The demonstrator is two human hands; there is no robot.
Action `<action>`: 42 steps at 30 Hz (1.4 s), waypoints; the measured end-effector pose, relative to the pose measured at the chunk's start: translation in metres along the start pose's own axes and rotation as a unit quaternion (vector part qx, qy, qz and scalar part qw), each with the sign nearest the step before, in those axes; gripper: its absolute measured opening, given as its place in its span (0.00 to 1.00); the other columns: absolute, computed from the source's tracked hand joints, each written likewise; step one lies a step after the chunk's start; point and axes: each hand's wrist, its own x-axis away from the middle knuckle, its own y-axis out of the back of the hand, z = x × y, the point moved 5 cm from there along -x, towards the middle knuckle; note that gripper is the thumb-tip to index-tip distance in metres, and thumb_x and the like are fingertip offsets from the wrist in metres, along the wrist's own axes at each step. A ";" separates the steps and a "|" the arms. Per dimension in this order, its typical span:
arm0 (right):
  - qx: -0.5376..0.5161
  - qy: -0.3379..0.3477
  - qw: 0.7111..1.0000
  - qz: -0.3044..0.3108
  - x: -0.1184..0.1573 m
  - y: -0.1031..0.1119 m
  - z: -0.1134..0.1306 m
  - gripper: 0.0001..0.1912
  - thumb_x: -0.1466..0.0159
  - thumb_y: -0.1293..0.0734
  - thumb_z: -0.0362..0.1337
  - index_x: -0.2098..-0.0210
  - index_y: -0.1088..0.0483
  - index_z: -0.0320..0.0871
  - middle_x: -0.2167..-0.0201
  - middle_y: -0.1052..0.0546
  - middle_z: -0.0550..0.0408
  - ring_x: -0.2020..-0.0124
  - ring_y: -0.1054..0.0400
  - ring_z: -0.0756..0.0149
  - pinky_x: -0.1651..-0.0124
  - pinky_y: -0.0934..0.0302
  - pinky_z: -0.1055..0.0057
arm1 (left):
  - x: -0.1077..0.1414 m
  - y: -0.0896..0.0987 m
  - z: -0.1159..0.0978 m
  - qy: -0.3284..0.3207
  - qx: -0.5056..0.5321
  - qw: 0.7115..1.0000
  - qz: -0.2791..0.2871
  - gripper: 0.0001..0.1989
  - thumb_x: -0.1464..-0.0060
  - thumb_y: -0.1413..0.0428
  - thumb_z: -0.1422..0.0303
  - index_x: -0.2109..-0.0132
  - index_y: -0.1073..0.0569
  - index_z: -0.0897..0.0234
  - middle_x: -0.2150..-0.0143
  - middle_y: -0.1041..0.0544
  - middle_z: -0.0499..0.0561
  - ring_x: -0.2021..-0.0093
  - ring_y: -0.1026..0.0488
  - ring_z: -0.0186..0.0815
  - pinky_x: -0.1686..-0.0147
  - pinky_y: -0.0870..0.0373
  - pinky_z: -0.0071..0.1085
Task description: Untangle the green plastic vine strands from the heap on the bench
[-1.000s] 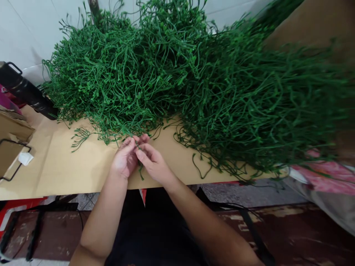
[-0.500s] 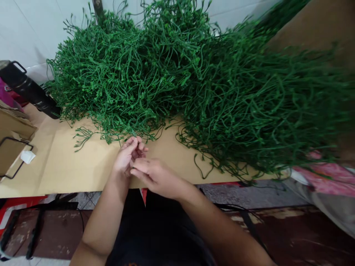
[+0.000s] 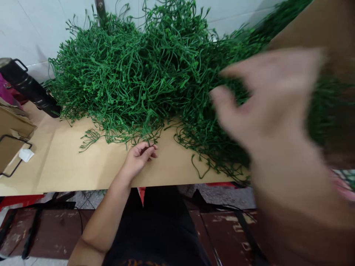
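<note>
A big heap of thin green artificial plant stems [image 3: 124,81] with small budded tips covers the back of the cardboard-topped table. My left hand [image 3: 141,155] is at the near edge of the heap, its thumb and fingers pinched on a green stem that is mostly hidden by the fingertips. Raised over the right part of the heap is my right hand [image 3: 269,99], smeared by motion. Its thumb and forefinger are spread apart, and nothing shows between them.
A black flask [image 3: 30,88] leans at the left, near a cardboard box [image 3: 13,122] and a black wire frame with a white scrap [image 3: 26,155]. A brown cardboard sheet [image 3: 313,29] rises at the right. Loose stems [image 3: 201,168] lie near the cardboard's front edge [image 3: 177,184].
My right hand has left my left hand and swung up and right over the heap, with its fingers apart. My left hand has shifted slightly right, still pinched.
</note>
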 end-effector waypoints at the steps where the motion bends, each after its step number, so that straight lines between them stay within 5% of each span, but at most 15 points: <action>1: -0.039 0.048 0.998 0.027 0.008 -0.015 0.031 0.14 0.37 0.41 0.40 0.58 0.30 0.39 0.60 0.28 0.44 0.54 0.37 0.54 0.49 0.47 0.52 | 0.000 -0.001 0.000 -0.016 -0.008 1.000 0.003 0.03 0.52 0.42 0.70 0.72 0.27 0.65 0.77 0.27 0.46 0.74 0.31 0.28 0.71 0.37 0.25; 3: -0.100 0.094 0.986 0.096 0.021 -0.047 0.079 0.12 0.38 0.39 0.39 0.59 0.29 0.40 0.58 0.28 0.46 0.53 0.39 0.54 0.52 0.44 0.55 | -0.001 -0.002 0.000 -0.052 -0.028 0.998 0.005 0.05 0.53 0.42 0.74 0.75 0.27 0.64 0.76 0.27 0.46 0.73 0.32 0.29 0.67 0.37 0.26; 5: -0.114 0.083 0.981 0.131 0.028 -0.073 0.102 0.13 0.39 0.38 0.38 0.58 0.29 0.39 0.57 0.29 0.44 0.53 0.40 0.53 0.54 0.43 0.56 | 0.001 -0.001 0.001 -0.079 -0.056 0.995 -0.003 0.06 0.55 0.42 0.76 0.77 0.26 0.64 0.75 0.26 0.46 0.71 0.32 0.31 0.63 0.36 0.29; 10: -0.134 0.035 0.980 0.145 0.030 -0.092 0.084 0.10 0.38 0.39 0.37 0.65 0.28 0.39 0.64 0.28 0.46 0.60 0.40 0.58 0.59 0.43 0.61 | 0.009 0.006 -0.004 -0.135 -0.142 0.980 -0.022 0.04 0.53 0.42 0.73 0.69 0.22 0.62 0.67 0.23 0.50 0.63 0.30 0.37 0.56 0.37 0.31; 14: -0.170 -0.013 0.980 0.108 0.030 -0.080 0.064 0.12 0.36 0.41 0.37 0.72 0.29 0.41 0.70 0.27 0.50 0.65 0.38 0.63 0.60 0.44 0.63 | 0.017 0.016 -0.003 -0.061 -0.113 0.991 -0.042 0.07 0.50 0.43 0.68 0.65 0.22 0.63 0.64 0.22 0.52 0.63 0.29 0.36 0.62 0.34 0.30; 17: -0.181 -0.031 0.976 0.113 0.033 -0.083 0.062 0.10 0.38 0.39 0.39 0.68 0.30 0.41 0.69 0.28 0.50 0.65 0.38 0.62 0.60 0.43 0.63 | 0.025 0.025 -0.005 -0.028 -0.058 0.996 -0.069 0.09 0.51 0.42 0.65 0.62 0.23 0.64 0.62 0.22 0.53 0.63 0.28 0.36 0.68 0.33 0.27; 20: -0.174 -0.015 0.975 0.134 0.036 -0.095 0.066 0.12 0.40 0.36 0.41 0.62 0.29 0.40 0.65 0.28 0.46 0.61 0.38 0.58 0.58 0.42 0.61 | 0.032 0.035 -0.015 -0.070 -0.091 0.988 -0.107 0.09 0.50 0.43 0.66 0.62 0.24 0.63 0.64 0.23 0.52 0.64 0.28 0.34 0.67 0.32 0.27; 22: -0.173 0.005 0.974 0.149 0.040 -0.102 0.068 0.13 0.41 0.35 0.41 0.61 0.29 0.39 0.63 0.29 0.45 0.60 0.38 0.57 0.57 0.42 0.60 | 0.036 0.044 -0.026 -0.145 -0.166 0.962 -0.163 0.08 0.50 0.44 0.66 0.62 0.24 0.62 0.62 0.25 0.53 0.63 0.29 0.34 0.63 0.32 0.27; 26: -0.189 0.018 0.970 0.154 0.045 -0.106 0.066 0.09 0.42 0.35 0.35 0.62 0.29 0.40 0.63 0.30 0.46 0.60 0.38 0.59 0.56 0.40 0.59 | 0.037 0.059 -0.045 -0.269 -0.396 0.843 -0.244 0.14 0.51 0.43 0.67 0.55 0.26 0.59 0.53 0.32 0.54 0.49 0.35 0.41 0.47 0.38 0.37; 29: -0.208 0.011 0.968 0.137 0.044 -0.101 0.062 0.09 0.42 0.38 0.29 0.63 0.29 0.40 0.64 0.30 0.47 0.60 0.37 0.60 0.57 0.39 0.61 | 0.025 0.066 -0.044 -0.234 -0.537 0.783 -0.207 0.19 0.52 0.43 0.68 0.51 0.29 0.59 0.48 0.35 0.57 0.45 0.39 0.47 0.43 0.44 0.46; 33: -0.266 -0.008 0.955 0.130 0.041 -0.092 0.055 0.10 0.42 0.41 0.27 0.66 0.29 0.40 0.67 0.30 0.50 0.65 0.35 0.66 0.63 0.39 0.68 | 0.017 0.075 -0.044 -0.205 -0.612 0.743 -0.177 0.11 0.49 0.47 0.66 0.59 0.26 0.62 0.50 0.32 0.59 0.46 0.37 0.49 0.46 0.42 0.48; 36: -0.302 -0.049 0.943 0.132 0.041 -0.089 0.047 0.08 0.41 0.41 0.29 0.68 0.29 0.40 0.70 0.30 0.52 0.71 0.37 0.70 0.70 0.43 0.72 | 0.020 0.087 -0.054 -0.221 -0.579 0.761 -0.191 0.08 0.47 0.48 0.65 0.64 0.26 0.63 0.57 0.28 0.57 0.52 0.32 0.44 0.50 0.38 0.41; 42: -0.374 -0.160 0.908 0.099 0.046 -0.089 0.031 0.06 0.41 0.38 0.35 0.70 0.30 0.41 0.72 0.27 0.54 0.69 0.35 0.68 0.66 0.43 0.69 | 0.030 0.123 -0.081 -0.205 -0.321 0.886 -0.263 0.09 0.48 0.46 0.63 0.70 0.28 0.65 0.73 0.26 0.47 0.71 0.29 0.30 0.68 0.34 0.24</action>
